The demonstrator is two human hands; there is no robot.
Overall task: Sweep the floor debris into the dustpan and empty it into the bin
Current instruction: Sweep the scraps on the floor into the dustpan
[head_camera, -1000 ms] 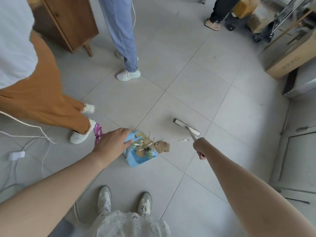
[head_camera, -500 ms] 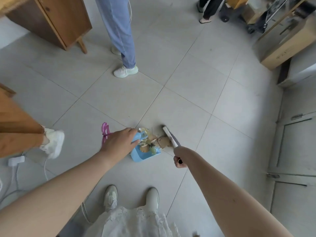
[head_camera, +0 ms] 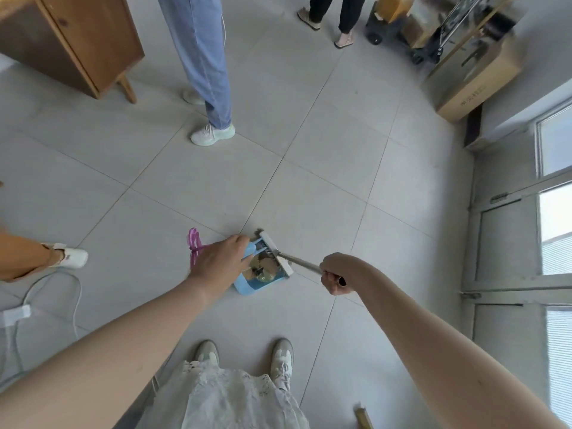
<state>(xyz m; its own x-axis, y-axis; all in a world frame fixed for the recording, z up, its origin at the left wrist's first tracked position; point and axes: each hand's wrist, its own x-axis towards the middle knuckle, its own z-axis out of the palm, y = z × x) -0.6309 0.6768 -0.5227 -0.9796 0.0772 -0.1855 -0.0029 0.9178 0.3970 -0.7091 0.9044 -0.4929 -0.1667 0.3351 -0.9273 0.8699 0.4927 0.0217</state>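
Observation:
A light blue dustpan (head_camera: 247,286) lies on the grey tiled floor in front of my feet. My left hand (head_camera: 221,261) grips its handle from the left. Brown and greenish scraps of debris (head_camera: 263,267) lie inside the pan. A small brush with a white head (head_camera: 275,253) sits across the pan's open right edge, its thin handle (head_camera: 298,260) running to the right. My right hand (head_camera: 335,274) is curled round the end of that handle. No bin is in view.
A pink ribbon (head_camera: 194,247) lies on the floor left of the dustpan. A person in blue trousers (head_camera: 202,57) stands ahead, another person's shoe (head_camera: 69,257) is at the left. A wooden cabinet (head_camera: 71,41) stands at the back left, cardboard boxes (head_camera: 473,85) at the back right. White cables (head_camera: 46,292) trail at the left.
The brush has swept leftward from the open floor up to the dustpan's mouth, pushing the loose brown scrap into the pan. My left hand has stayed on the dustpan handle.

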